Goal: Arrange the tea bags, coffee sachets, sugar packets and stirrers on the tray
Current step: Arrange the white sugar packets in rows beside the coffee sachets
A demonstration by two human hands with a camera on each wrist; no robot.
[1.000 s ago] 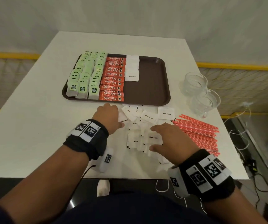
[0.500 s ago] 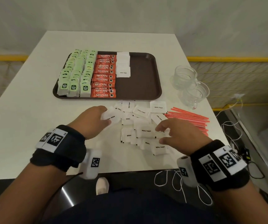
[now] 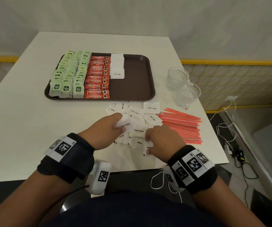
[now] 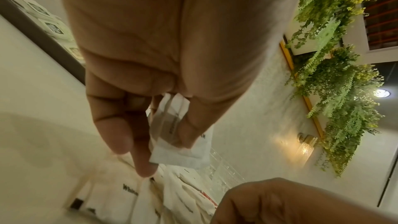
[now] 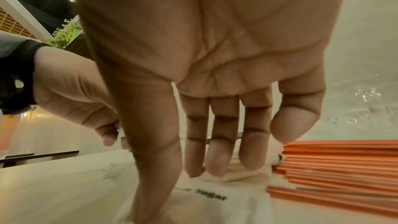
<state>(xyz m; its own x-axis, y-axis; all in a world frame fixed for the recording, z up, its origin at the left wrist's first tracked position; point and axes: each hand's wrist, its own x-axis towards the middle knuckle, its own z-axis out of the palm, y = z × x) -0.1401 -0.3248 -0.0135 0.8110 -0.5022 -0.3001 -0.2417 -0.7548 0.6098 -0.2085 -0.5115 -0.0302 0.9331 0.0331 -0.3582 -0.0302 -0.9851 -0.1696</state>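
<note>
A brown tray [image 3: 132,84] holds rows of green tea bags [image 3: 66,76], orange coffee sachets [image 3: 97,79] and a short column of white sugar packets [image 3: 117,66]. Loose sugar packets [image 3: 138,131] lie in a pile on the table in front of the tray. My left hand [image 3: 120,123] pinches a small stack of sugar packets [image 4: 178,135] between thumb and fingers, just above the pile's left side. My right hand [image 3: 147,143] rests on the near right packets, its straight fingertips [image 5: 215,168] pressing on them. Orange stirrers [image 3: 181,126] lie to the right of the pile.
Two clear glass cups [image 3: 177,77] [image 3: 187,95] stand right of the tray, near the table's right edge. The tray's right half is bare brown surface. White cables [image 3: 225,128] hang off the table's right side over the floor.
My left hand has picked sugar packets out of the pile and raised them slightly. My right hand has drawn closer to me over the near packets.
</note>
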